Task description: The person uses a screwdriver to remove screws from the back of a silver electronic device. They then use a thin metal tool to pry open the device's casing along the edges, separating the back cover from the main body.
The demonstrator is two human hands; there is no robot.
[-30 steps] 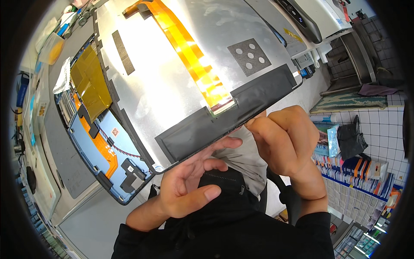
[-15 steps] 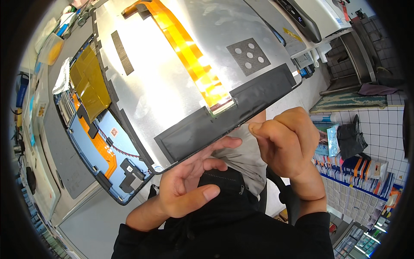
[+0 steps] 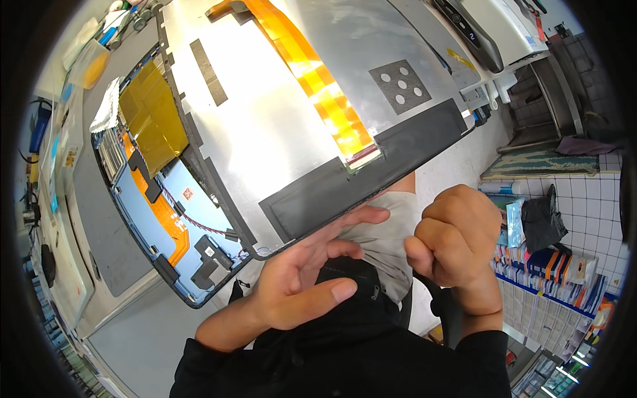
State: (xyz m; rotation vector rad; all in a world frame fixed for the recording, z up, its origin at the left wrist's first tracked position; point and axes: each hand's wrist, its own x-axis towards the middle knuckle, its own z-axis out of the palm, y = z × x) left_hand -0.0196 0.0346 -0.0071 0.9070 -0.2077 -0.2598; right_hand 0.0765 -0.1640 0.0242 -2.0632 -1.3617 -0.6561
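A display panel point(image 3: 279, 152) with a silver metal back lies tilted over a tablet-like device's blue inner housing point(image 3: 199, 199). An orange flat ribbon cable point(image 3: 318, 79) runs across the panel to its near edge, where a black strip point(image 3: 371, 172) lies. My left hand point(image 3: 298, 278) is at that near edge, fingers partly under it and spread, the thumb free. Whether it bears the panel's weight I cannot tell. To the right, apart from the edge, my right hand point(image 3: 458, 239) is closed, thumb pressed to curled fingers. Anything inside it is hidden.
A grey mat point(image 3: 126, 255) lies under the device on the workbench. A black handheld tool with a lit display point(image 3: 468, 33) rests on a white unit at the far right. Shelves with packets point(image 3: 551, 265) and a black bag point(image 3: 545, 215) are on the right.
My right hand has drawn away from the panel's near edge, downward and right, its fingers curling tighter. The panel and my left hand appear shifted slightly right in the view.
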